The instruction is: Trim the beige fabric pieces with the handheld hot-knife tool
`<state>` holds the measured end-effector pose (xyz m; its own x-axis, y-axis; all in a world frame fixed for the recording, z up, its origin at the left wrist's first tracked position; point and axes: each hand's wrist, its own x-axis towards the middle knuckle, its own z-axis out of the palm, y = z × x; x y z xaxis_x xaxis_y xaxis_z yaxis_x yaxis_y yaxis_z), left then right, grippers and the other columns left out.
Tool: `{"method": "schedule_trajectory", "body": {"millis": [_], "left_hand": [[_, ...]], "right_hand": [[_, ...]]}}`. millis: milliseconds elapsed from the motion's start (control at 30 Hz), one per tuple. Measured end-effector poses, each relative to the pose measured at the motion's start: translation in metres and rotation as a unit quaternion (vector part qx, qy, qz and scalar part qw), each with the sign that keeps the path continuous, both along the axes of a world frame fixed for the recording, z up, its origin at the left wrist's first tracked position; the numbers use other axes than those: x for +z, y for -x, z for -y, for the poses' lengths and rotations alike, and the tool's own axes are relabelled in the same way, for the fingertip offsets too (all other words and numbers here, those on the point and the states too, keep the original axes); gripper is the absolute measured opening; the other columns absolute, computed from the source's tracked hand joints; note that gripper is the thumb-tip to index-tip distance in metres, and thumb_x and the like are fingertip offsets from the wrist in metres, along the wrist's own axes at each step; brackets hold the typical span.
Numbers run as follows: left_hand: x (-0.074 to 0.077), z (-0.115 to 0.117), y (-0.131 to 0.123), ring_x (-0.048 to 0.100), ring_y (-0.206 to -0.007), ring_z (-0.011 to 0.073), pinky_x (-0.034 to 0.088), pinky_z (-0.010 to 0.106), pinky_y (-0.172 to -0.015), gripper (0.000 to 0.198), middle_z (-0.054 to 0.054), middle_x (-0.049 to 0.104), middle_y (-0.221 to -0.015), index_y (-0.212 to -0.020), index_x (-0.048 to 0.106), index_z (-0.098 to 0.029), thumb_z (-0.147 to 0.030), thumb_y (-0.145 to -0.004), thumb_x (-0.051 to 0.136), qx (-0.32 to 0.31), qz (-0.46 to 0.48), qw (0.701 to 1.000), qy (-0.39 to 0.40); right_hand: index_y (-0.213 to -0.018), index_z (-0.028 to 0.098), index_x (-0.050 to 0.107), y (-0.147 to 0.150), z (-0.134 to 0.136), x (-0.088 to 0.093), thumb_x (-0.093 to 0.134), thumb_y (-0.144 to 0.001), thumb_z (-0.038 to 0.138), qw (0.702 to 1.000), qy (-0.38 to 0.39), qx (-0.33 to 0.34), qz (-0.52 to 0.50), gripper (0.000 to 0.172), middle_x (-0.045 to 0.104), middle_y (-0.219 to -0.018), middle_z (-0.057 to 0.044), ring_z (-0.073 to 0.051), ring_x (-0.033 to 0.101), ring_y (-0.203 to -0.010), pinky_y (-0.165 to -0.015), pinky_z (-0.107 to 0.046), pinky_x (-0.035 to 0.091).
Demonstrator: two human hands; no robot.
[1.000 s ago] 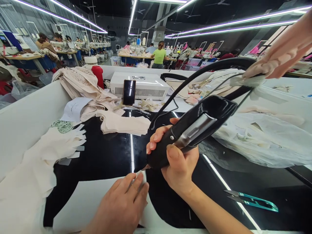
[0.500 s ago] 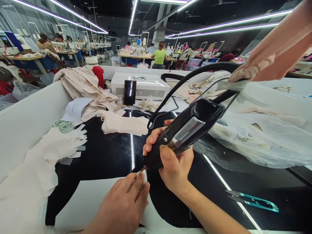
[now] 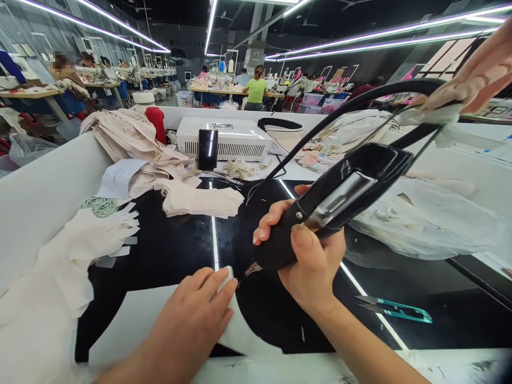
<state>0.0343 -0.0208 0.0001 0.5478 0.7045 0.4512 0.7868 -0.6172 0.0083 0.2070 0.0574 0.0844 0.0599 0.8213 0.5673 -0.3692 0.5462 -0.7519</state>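
My right hand [image 3: 312,261] is wrapped round a black handheld tool [image 3: 332,202] with a silver lever and a thick black cable. The tool's metal tip points down and left, a little to the right of my left hand. My left hand [image 3: 200,309] lies over a white sheet [image 3: 148,314] on the black tabletop, its fingers close together at the sheet's upper corner. A small pale piece [image 3: 226,277] shows under the fingertips; whether it is gripped is hidden.
Teal snips [image 3: 404,310] lie at the right. A cream fabric stack [image 3: 202,200], a phone [image 3: 208,149] and a white vented box [image 3: 224,138] stand farther back. Fabric covers the left; a plastic bag [image 3: 424,218] lies at right. Cables hang from a wrapped bundle [image 3: 448,109] at upper right.
My right hand and the tool have moved right and slightly up, and the tip is now apart from my left hand. My left hand has shifted a little left, its fingers flatter.
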Motion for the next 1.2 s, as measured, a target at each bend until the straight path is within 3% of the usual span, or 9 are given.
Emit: {"method": "schedule_trajectory", "body": {"millis": [133, 233, 367, 533, 900, 1200], "left_hand": [[0.005, -0.015, 0.018, 0.069, -0.11, 0.0245, 0.056, 0.037, -0.085, 0.033, 0.008, 0.073, -0.134, -0.136, 0.065, -0.016, -0.024, -0.111, 0.046, 0.038, -0.033, 0.998, -0.029], [0.011, -0.022, 0.024, 0.067, -0.118, 0.0266, 0.057, 0.04, -0.095, 0.035, 0.009, 0.073, -0.133, -0.135, 0.066, -0.013, -0.024, -0.112, 0.041, 0.059, -0.043, 0.996, -0.06], [0.022, -0.016, 0.01, 0.068, -0.119, 0.0228, 0.057, 0.037, -0.103, 0.034, 0.007, 0.076, -0.125, -0.126, 0.07, -0.014, -0.019, -0.113, 0.039, -0.019, 0.007, 0.997, -0.072], [0.023, -0.005, -0.012, 0.072, -0.101, 0.0195, 0.061, 0.033, -0.092, 0.036, 0.004, 0.078, -0.109, -0.116, 0.072, -0.019, -0.027, -0.116, 0.037, -0.107, 0.054, 0.992, -0.039], [0.011, -0.007, -0.008, 0.072, -0.101, 0.0214, 0.059, 0.038, -0.095, 0.032, 0.006, 0.075, -0.112, -0.122, 0.071, -0.016, -0.028, -0.114, 0.043, -0.113, 0.012, 0.993, -0.035], [0.014, -0.007, -0.012, 0.072, -0.097, 0.0208, 0.059, 0.036, -0.092, 0.038, 0.005, 0.076, -0.11, -0.119, 0.072, -0.017, -0.029, -0.116, 0.037, -0.11, 0.023, 0.993, -0.042]], "right_hand": [[-0.115, 0.029, 0.06, -0.012, 0.01, 0.001, 0.084, -0.085, 0.045, 0.999, 0.011, -0.025, 0.017, 0.042, 0.066, -0.08, 0.004, -0.015, 0.063, -0.056, -0.05, -0.032, 0.056], [-0.117, 0.029, 0.061, -0.021, 0.017, -0.001, 0.085, -0.083, 0.046, 0.999, 0.01, -0.029, 0.014, 0.045, 0.065, -0.08, 0.004, -0.015, 0.062, -0.055, -0.048, -0.032, 0.055], [-0.119, 0.029, 0.059, -0.028, 0.022, -0.005, 0.084, -0.085, 0.046, 1.0, 0.001, -0.024, 0.01, 0.045, 0.066, -0.083, 0.004, -0.014, 0.064, -0.056, -0.05, -0.031, 0.055], [-0.113, 0.028, 0.056, -0.028, 0.025, -0.009, 0.082, -0.087, 0.046, 1.0, 0.001, -0.021, 0.005, 0.041, 0.067, -0.082, 0.004, -0.014, 0.064, -0.056, -0.05, -0.029, 0.056], [-0.109, 0.029, 0.052, -0.023, 0.022, -0.01, 0.084, -0.084, 0.053, 1.0, 0.019, -0.008, 0.001, 0.047, 0.065, -0.079, 0.005, -0.013, 0.061, -0.055, -0.048, -0.027, 0.056], [-0.109, 0.028, 0.052, -0.021, 0.021, -0.012, 0.084, -0.083, 0.056, 1.0, 0.023, -0.01, 0.004, 0.05, 0.065, -0.078, 0.004, -0.012, 0.058, -0.053, -0.045, -0.026, 0.054]]}}
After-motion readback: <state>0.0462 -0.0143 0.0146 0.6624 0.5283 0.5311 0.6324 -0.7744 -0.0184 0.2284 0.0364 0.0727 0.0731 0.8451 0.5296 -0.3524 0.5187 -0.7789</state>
